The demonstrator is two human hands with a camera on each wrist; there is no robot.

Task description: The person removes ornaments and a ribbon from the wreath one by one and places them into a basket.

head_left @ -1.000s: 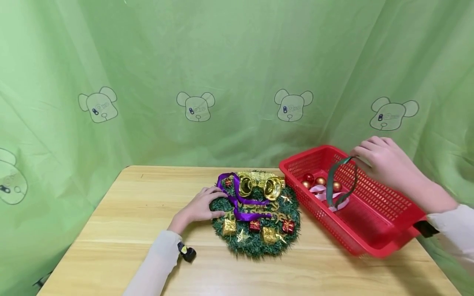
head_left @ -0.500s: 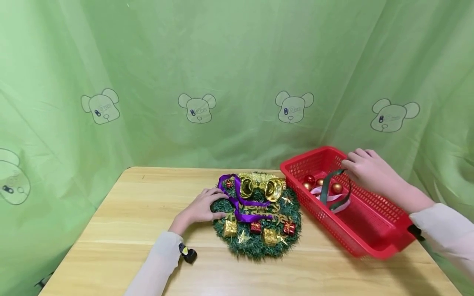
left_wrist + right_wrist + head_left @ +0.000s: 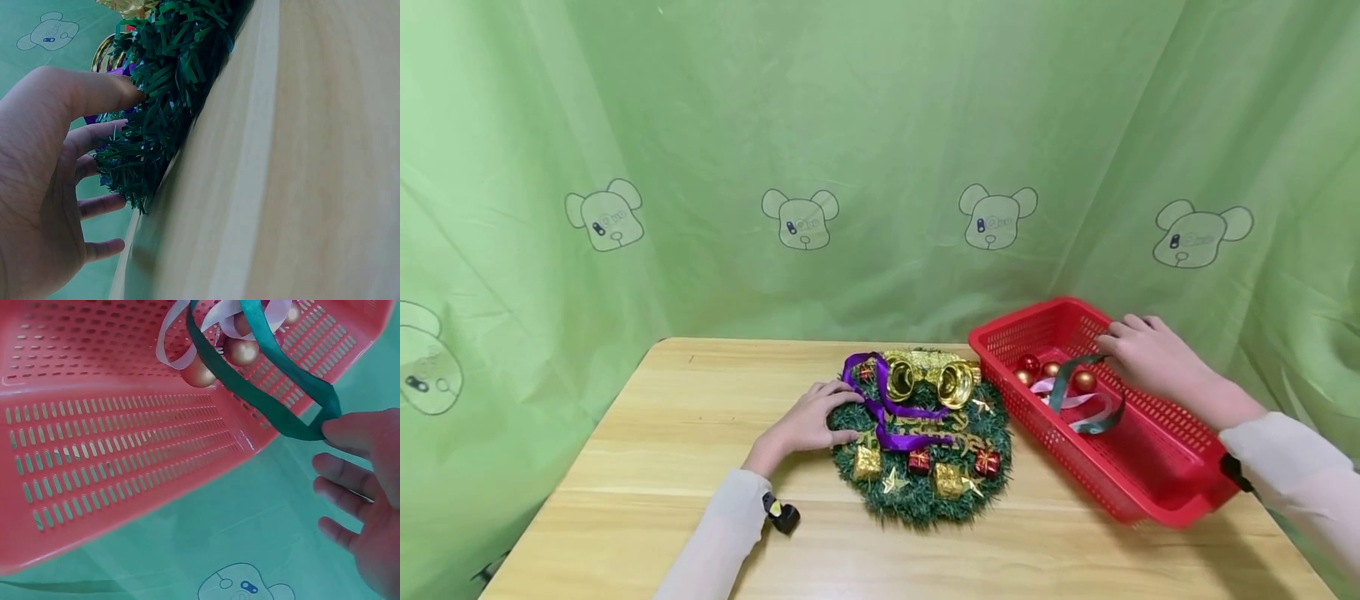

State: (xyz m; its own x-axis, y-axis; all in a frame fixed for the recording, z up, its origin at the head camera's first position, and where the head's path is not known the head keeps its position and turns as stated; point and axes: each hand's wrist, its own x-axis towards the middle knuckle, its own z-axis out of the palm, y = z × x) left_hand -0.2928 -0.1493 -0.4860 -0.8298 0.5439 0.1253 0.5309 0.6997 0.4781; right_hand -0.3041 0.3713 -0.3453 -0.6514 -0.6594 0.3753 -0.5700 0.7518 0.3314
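A green Christmas wreath [image 3: 917,500] lies on the table, with gold bells [image 3: 956,383], small gift boxes and gold stars on it. A purple ribbon [image 3: 910,440] lies loosely across its upper left. My left hand [image 3: 808,417] rests at the wreath's left edge; in the left wrist view, thumb and index finger touch the tinsel and the other fingers are spread. My right hand [image 3: 1150,354] is over the red basket [image 3: 1157,500] and pinches a dark green ribbon [image 3: 250,394] between thumb and index finger. The ribbon hangs in a loop into the basket.
Inside the basket lie a pink ribbon [image 3: 1093,408], gold baubles [image 3: 1084,381] and a red bauble [image 3: 1028,363]. The basket stands on the right of the wooden table [image 3: 700,400], right beside the wreath. A green curtain [image 3: 887,100] hangs behind.
My right hand has lowered and moved left toward the basket, and the green ribbon has sunk further into it. My left hand and the wreath have stayed put.
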